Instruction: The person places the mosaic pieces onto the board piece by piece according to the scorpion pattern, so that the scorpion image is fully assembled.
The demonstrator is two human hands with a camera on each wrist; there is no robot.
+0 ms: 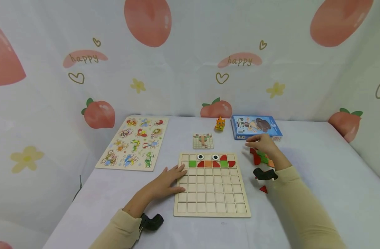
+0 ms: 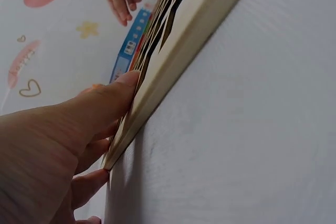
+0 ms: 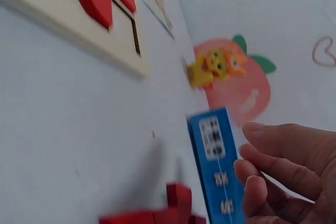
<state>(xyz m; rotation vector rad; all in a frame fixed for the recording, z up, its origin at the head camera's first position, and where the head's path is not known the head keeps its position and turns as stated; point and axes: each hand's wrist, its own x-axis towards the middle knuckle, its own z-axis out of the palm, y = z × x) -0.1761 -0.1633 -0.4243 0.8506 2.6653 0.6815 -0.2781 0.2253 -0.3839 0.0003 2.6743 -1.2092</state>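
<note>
The left hand (image 1: 165, 183) reaches inward with its back turned up, fingers spread; its fingertips and thumb rest on the left rim of the grid board (image 1: 210, 188), which lies flat just to this hand's right. Along the board's far rows, ahead and to the right of the left fingertips, sit two eye tiles (image 1: 200, 157) and several coloured tiles (image 1: 208, 164). The right hand (image 1: 263, 145) hangs raised, bent at the wrist, its fingers gently curved and pointing left; the grip is loose, with a gap between digit tips in the right wrist view. Just below it is a heap of tiles (image 1: 264, 159) in red, green and orange, and nearer the person lies a red triangle (image 1: 263, 189). Just beyond the right hand stands a blue box (image 1: 255, 127), with a toy figure (image 1: 220, 123) beyond its fingertips to the left and a pattern card (image 1: 203, 141) farther left.
</note>
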